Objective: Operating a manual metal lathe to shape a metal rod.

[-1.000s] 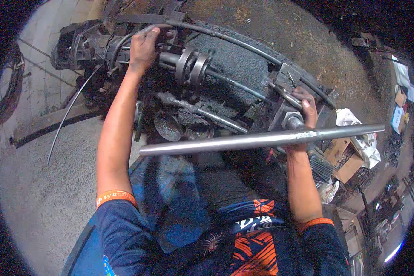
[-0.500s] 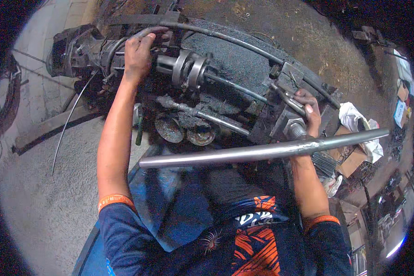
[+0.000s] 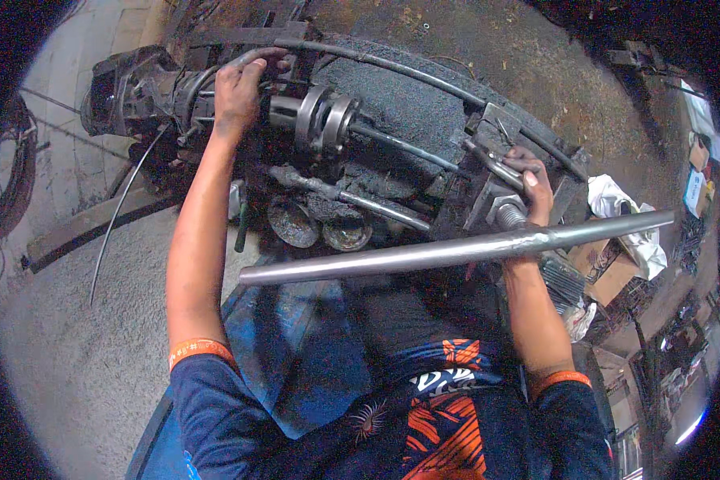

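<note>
My left hand (image 3: 238, 94) reaches over the dark left part of a metal machine. Its fingers are bent over the top there, and what they grip is hidden. Beside it sits a shiny steel part with two rings (image 3: 328, 120), with a steel rod (image 3: 408, 148) running to the right from it. My right hand (image 3: 534, 180) is closed around a short metal handle (image 3: 496, 164) at the machine's right end. A thick threaded screw (image 3: 507, 213) juts out below that hand. In front of my right wrist, a long steel bar (image 3: 400, 258) spans crosswise.
A dark motor-like housing (image 3: 124, 92) is at the far left. Grey metal chips (image 3: 408, 96) lie behind the rod. Two round cups (image 3: 292, 222) with chips stand below it. White bags (image 3: 628, 216) and cardboard (image 3: 608, 272) lie at the right. A thin cable (image 3: 118, 216) hangs at the left.
The two-ringed steel part shows a different side, as if turned. The right hand and the long bar's right end are slightly higher. The left hand stays in its place.
</note>
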A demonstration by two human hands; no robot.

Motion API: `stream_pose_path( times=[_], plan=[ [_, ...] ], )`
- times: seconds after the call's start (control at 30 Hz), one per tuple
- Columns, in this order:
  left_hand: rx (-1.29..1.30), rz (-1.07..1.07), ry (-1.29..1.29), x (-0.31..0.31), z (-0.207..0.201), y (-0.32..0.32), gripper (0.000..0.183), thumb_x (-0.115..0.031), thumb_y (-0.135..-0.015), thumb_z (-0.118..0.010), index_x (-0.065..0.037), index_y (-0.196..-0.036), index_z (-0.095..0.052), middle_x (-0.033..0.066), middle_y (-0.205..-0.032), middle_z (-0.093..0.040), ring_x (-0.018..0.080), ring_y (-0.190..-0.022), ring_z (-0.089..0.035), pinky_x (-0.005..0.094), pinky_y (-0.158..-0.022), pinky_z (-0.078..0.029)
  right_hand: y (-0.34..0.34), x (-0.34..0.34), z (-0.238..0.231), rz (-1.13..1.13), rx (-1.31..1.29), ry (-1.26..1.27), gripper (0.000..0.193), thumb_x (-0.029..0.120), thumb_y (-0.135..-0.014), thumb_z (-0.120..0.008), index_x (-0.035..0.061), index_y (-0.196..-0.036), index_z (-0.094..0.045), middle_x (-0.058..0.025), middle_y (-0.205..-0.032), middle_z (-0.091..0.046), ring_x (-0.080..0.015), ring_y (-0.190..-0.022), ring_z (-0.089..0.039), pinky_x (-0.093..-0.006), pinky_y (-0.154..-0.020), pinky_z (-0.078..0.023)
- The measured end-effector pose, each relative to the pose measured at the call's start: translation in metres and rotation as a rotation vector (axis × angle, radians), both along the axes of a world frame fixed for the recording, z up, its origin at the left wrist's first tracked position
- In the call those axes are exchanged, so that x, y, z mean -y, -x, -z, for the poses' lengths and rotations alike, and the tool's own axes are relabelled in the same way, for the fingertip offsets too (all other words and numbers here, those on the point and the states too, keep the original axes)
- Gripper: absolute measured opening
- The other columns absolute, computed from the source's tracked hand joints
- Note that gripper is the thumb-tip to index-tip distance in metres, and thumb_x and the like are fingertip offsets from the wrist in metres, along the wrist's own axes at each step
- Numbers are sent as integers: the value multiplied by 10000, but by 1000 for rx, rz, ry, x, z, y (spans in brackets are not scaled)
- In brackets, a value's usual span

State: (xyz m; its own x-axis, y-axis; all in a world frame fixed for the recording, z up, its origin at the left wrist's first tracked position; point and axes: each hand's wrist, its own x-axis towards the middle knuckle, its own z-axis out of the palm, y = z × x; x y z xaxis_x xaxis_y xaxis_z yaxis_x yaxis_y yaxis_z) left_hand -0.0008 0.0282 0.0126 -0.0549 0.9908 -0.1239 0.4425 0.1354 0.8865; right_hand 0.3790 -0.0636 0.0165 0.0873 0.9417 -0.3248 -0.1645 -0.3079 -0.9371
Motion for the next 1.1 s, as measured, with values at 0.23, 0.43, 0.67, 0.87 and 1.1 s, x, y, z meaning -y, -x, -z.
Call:
stream_pose_path(
  times=[0.23,0.43,0.67,0.87,1.1],
  plan=[
    [-143,88,-125,-1,-3,-1,332,-143,-864,-414,42,-1004,-653,114,-927,-686,166,-875,-637,276,-833,-461,2,0,3,16,-14,-42,327,281,-810,-487,-14,-920,-577,-136,-1112,-530,-215,-1051,-480,-325,-971,-329],
    [-177,59,-110,2,-6,0,304,-127,-874,-434,19,-1023,-655,114,-923,-690,162,-857,-645,282,-813,-475,-1,1,1,-15,155,-116,372,307,-856,-437,-17,-894,-617,-159,-1088,-554,-258,-1069,-498,-368,-994,-324],
    [-229,22,-127,3,-5,-4,291,-136,-871,-450,-7,-1026,-659,113,-904,-697,174,-839,-660,292,-789,-489,-3,-1,1,-81,299,-177,405,325,-874,-425,-22,-935,-624,-182,-1189,-548,-294,-1159,-467,-393,-1030,-284],
    [-277,70,-139,9,-3,0,257,-144,-839,-498,-33,-1002,-663,133,-861,-684,225,-811,-665,313,-747,-493,-12,4,15,-46,109,-103,433,335,-866,-418,-38,-958,-617,-218,-1186,-534,-294,-1133,-490,-391,-950,-396],
    [-196,20,-147,8,-1,1,267,-117,-834,-498,15,-1007,-654,143,-853,-683,196,-785,-659,295,-738,-496,-21,2,22,-195,229,-298,420,344,-902,-375,-27,-919,-572,-210,-1049,-568,-357,-1159,-452,-509,-1029,-286]
  ],
)
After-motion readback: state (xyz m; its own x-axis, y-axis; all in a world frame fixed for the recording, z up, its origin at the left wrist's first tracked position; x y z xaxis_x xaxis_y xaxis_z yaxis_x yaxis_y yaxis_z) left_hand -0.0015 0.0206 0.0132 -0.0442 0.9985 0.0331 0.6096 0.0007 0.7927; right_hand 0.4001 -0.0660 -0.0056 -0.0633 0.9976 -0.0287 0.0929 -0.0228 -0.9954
